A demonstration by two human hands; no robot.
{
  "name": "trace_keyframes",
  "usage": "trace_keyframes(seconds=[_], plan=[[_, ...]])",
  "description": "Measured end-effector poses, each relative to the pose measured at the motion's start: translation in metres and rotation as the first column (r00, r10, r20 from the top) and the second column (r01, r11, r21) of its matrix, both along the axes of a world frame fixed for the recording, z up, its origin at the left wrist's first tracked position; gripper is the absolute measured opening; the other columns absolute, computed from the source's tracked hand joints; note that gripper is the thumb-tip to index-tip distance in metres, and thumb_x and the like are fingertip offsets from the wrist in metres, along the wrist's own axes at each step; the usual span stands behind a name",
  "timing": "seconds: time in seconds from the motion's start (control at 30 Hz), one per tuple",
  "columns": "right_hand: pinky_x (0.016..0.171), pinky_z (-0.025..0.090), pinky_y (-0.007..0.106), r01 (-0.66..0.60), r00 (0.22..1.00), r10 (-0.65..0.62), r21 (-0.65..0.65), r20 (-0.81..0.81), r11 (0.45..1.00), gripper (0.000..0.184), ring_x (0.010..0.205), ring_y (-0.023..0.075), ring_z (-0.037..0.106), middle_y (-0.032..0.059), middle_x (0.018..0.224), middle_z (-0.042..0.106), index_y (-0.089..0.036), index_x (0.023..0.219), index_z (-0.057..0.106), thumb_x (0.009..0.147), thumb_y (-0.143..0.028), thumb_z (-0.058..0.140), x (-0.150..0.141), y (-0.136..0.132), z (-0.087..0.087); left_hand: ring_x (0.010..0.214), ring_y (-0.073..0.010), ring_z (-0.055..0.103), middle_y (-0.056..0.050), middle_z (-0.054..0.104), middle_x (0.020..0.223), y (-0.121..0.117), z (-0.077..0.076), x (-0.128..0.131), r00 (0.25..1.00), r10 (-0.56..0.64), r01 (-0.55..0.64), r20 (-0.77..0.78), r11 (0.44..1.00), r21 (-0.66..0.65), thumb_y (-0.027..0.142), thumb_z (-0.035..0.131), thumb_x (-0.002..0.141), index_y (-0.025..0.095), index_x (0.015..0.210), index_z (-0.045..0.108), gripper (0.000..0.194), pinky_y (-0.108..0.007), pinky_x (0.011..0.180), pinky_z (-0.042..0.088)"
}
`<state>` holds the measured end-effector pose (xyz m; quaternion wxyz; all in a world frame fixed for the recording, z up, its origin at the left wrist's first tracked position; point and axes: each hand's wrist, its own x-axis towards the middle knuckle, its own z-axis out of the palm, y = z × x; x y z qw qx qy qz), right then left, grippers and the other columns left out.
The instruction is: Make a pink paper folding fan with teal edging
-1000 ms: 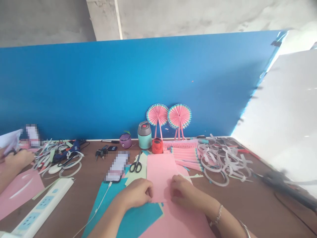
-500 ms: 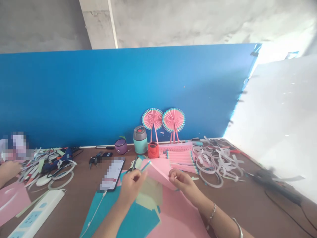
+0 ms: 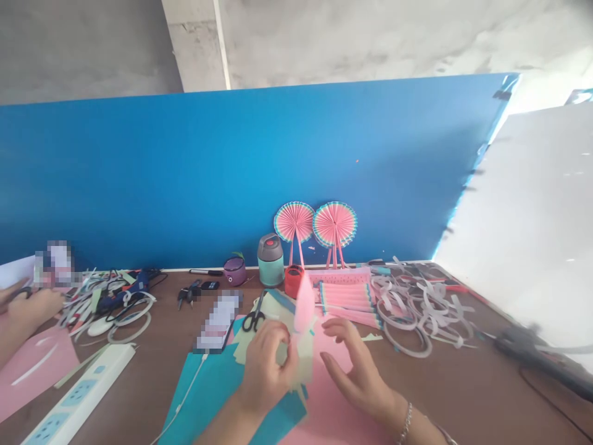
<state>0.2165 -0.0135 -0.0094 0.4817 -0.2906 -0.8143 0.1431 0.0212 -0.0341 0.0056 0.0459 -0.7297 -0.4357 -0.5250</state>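
Note:
My left hand has its fingers closed at the lower end of a narrow pink paper piece, which stands up blurred by motion. Just right of it, my right hand is open, thumb and fingers apart, with nothing between them. Beneath both hands lie a large pink sheet, a teal sheet and pale yellow-green paper. Black-handled scissors rest on the papers beyond my left hand.
Behind stand two pink pleated fans, a teal jar and a red roll. White strips pile up at right. A phone and power strip lie left. At far left, another person's hand holds scissors.
My right hand has let go of the pink paper and opened. The paper has swung from lying between both hands to upright at my left fingers. The scissors now show fully.

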Motion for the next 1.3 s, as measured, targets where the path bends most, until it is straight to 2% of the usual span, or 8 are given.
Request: trace_keyframes(seconds=[0.2, 0.4, 0.7, 0.83, 1.0, 1.1, 1.2, 1.3], plan=[[0.078, 0.045, 0.038, 0.109, 0.991, -0.134, 0.432, 0.028, 0.895, 0.042, 0.099, 0.0253, 0.051, 0.0155, 0.119, 0.048, -0.018, 0.116, 0.047, 0.078, -0.011, 0.060, 0.002, -0.008, 0.006, 0.080, -0.0175, 0.056, -0.004, 0.063, 0.079, -0.003, 0.003, -0.001, 0.978, -0.013, 0.053, -0.209, 0.981, 0.185, 0.004, 0.050, 0.082, 0.020, 0.091, 0.055, 0.019, -0.032, 0.075, 0.043], [0.063, 0.041, 0.031, 0.040, 0.972, -0.122, 0.370, 0.201, 0.928, 0.016, 0.069, 0.0170, 0.055, 0.0047, 0.083, 0.065, -0.021, 0.091, 0.057, 0.083, -0.008, 0.054, -0.002, -0.003, 0.011, 0.075, -0.0163, 0.055, -0.002, 0.061, 0.073, -0.001, -0.002, 0.006, 0.961, -0.032, 0.057, -0.276, 0.995, 0.085, 0.007, 0.045, 0.086, 0.020, 0.087, 0.059, 0.018, -0.031, 0.070, 0.041], [0.059, 0.049, 0.028, 0.204, 0.979, -0.197, 0.217, -0.055, 0.955, 0.020, 0.069, 0.0157, 0.062, 0.0058, 0.083, 0.066, -0.020, 0.093, 0.061, 0.083, -0.007, 0.049, 0.009, 0.014, 0.008, 0.074, -0.0161, 0.057, -0.002, 0.065, 0.075, 0.028, -0.009, -0.026, 0.979, -0.110, 0.106, -0.172, 0.994, -0.034, 0.020, 0.053, 0.088, 0.021, 0.093, 0.067, 0.015, -0.031, 0.068, 0.044], [0.074, 0.053, 0.032, 0.163, 0.987, -0.153, 0.363, -0.055, 0.917, 0.036, 0.089, 0.0196, 0.064, 0.0089, 0.099, 0.067, -0.021, 0.106, 0.062, 0.080, 0.000, 0.050, 0.017, 0.015, 0.010, 0.087, -0.0168, 0.056, -0.004, 0.065, 0.091, 0.021, -0.002, -0.037, 0.979, -0.040, 0.078, -0.202, 0.980, 0.185, 0.007, 0.051, 0.086, 0.027, 0.110, 0.064, 0.034, -0.032, 0.077, 0.046], [0.076, 0.053, 0.033, 0.107, 0.993, -0.115, 0.494, -0.014, 0.863, 0.046, 0.100, 0.0220, 0.061, 0.0130, 0.116, 0.060, -0.020, 0.114, 0.058, 0.076, 0.003, 0.049, 0.021, 0.012, 0.009, 0.080, -0.0159, 0.052, -0.002, 0.057, 0.078, 0.007, 0.007, -0.038, 0.958, 0.218, -0.099, -0.185, 0.859, 0.503, 0.004, 0.060, 0.079, 0.033, 0.114, 0.063, 0.045, -0.031, 0.077, 0.044], [0.079, 0.051, 0.035, 0.122, 0.989, -0.144, 0.397, 0.025, 0.909, 0.034, 0.100, 0.0214, 0.060, 0.0124, 0.114, 0.060, -0.020, 0.102, 0.059, 0.077, 0.000, 0.047, 0.020, 0.019, 0.008, 0.076, -0.0145, 0.052, -0.001, 0.056, 0.073, 0.012, 0.006, -0.036, 0.937, 0.168, -0.034, -0.306, 0.917, 0.398, 0.004, 0.053, 0.083, 0.030, 0.112, 0.064, 0.040, -0.030, 0.073, 0.042], [0.077, 0.050, 0.032, 0.126, 0.974, -0.153, 0.164, 0.164, 0.978, 0.026, 0.095, 0.0196, 0.060, 0.0097, 0.103, 0.062, -0.019, 0.089, 0.057, 0.078, -0.001, 0.043, 0.020, 0.029, 0.003, 0.075, -0.0157, 0.050, -0.002, 0.057, 0.073, 0.021, -0.001, -0.033, 0.884, 0.037, 0.017, -0.467, 0.994, 0.111, 0.005, 0.045, 0.086, 0.025, 0.100, 0.067, 0.032, -0.029, 0.067, 0.039], [0.067, 0.048, 0.028, 0.178, 0.923, -0.154, -0.036, 0.354, 0.983, 0.024, 0.077, 0.0170, 0.060, 0.0057, 0.085, 0.061, -0.018, 0.079, 0.055, 0.072, 0.000, 0.042, 0.020, 0.037, -0.005, 0.078, -0.0180, 0.050, -0.002, 0.059, 0.076, 0.027, -0.009, -0.031, 0.849, -0.077, -0.008, -0.523, 0.987, -0.159, 0.008, 0.048, 0.086, 0.021, 0.086, 0.065, 0.022, -0.031, 0.066, 0.037]])
